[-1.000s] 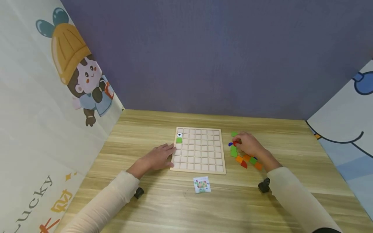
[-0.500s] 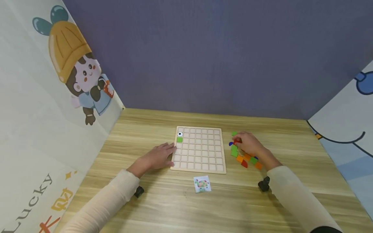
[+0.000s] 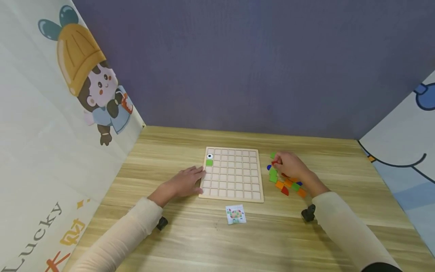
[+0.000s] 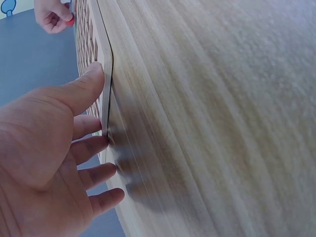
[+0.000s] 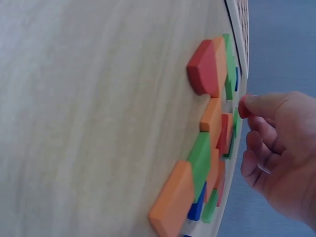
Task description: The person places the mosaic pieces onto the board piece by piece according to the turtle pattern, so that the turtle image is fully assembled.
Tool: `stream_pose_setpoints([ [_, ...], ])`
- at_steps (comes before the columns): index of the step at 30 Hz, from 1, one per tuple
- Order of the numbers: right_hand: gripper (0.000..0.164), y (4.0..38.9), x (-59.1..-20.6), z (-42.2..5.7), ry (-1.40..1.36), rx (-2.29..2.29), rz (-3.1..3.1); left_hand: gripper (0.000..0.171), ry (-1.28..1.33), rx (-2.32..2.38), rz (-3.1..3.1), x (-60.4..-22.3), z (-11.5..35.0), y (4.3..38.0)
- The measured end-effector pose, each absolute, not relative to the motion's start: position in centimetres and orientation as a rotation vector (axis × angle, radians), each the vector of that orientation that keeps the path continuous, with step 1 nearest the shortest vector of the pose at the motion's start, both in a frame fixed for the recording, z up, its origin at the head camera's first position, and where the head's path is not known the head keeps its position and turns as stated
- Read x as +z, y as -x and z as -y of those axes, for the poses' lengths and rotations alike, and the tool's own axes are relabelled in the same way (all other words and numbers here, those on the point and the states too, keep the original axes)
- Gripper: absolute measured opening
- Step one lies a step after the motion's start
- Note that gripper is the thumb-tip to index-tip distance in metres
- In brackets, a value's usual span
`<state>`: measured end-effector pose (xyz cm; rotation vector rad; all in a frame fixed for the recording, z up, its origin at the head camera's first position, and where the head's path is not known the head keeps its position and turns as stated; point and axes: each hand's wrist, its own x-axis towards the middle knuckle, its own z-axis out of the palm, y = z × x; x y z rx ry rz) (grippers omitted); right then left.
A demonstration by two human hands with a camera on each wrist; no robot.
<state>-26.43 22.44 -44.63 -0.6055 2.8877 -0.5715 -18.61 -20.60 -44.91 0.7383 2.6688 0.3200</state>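
Note:
My right hand [image 3: 289,165] pinches a small red tile [image 5: 243,107] between thumb and forefinger, just above a group of colored tiles. At the left edge of a wooden grid board [image 3: 234,177], my left hand [image 3: 185,183] rests with fingers spread and relaxed, its thumb on the frame in the left wrist view. Two pieces sit in the board's left column: a white round eye tile [image 3: 210,156] and a green square tile [image 3: 209,163] below it. Loose tiles around the right hand include a red tile with one curved edge [image 5: 203,69], a green one [image 5: 199,158] and an orange one [image 5: 173,200].
A small printed picture card [image 3: 235,214] lies in front of the board on the wood-grain table [image 3: 204,241]. Behind the table rises a dark blue-grey wall [image 3: 251,68]. A decorated white panel [image 3: 40,124] stands on the left.
My right hand has lifted slightly from the tile pile with the red tile in its fingertips, uncovering more tiles beneath it. The left hand stays at the board's edge.

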Motion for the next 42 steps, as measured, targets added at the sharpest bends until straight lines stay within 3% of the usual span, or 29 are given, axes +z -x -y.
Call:
stream_pose_setpoints([
  [6,0.032,26.8,-43.9,-22.1,0.641,-0.512,-2.928,0.076,-0.735,0.312,-2.672,-44.9,20.5,18.6],
  [23,0.018,27.3,-43.4,-20.1,0.567,-0.732,-2.869,0.076,-0.739,0.317,-2.673,-44.8,20.5,18.5],
  [31,0.009,27.6,-43.3,-18.4,0.677,-0.738,-2.905,0.076,-0.746,0.32,-2.672,-44.8,20.5,18.5],
  [42,0.026,28.1,-43.7,-15.5,0.717,-0.732,-2.926,0.076,-0.739,0.303,-2.683,-45.2,20.6,18.7],
])
